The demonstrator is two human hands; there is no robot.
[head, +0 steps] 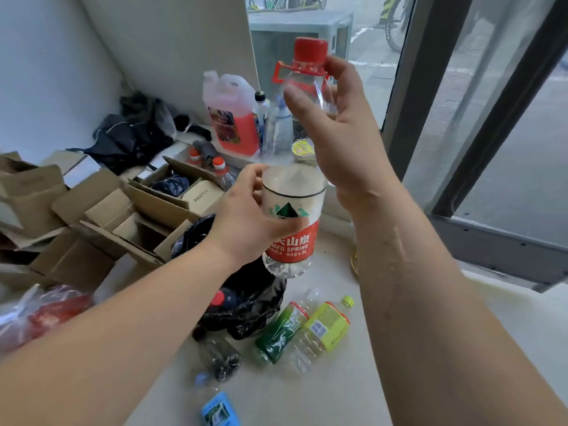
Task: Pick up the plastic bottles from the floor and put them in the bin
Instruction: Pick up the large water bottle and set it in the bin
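I have a large clear water bottle (pixel 292 192) with a red cap and red label held upright in the air over the floor (pixel 332 379): my left hand (pixel 246 222) is wrapped closed around its labelled middle, and my right hand (pixel 341 130) is curled shut on its upper part just under the cap. Below it sits a black bag (pixel 246 299). Beside the bag, a green bottle (pixel 281 332), a yellow-labelled bottle (pixel 322 329) and a dark crushed bottle (pixel 219 358) lie on the floor.
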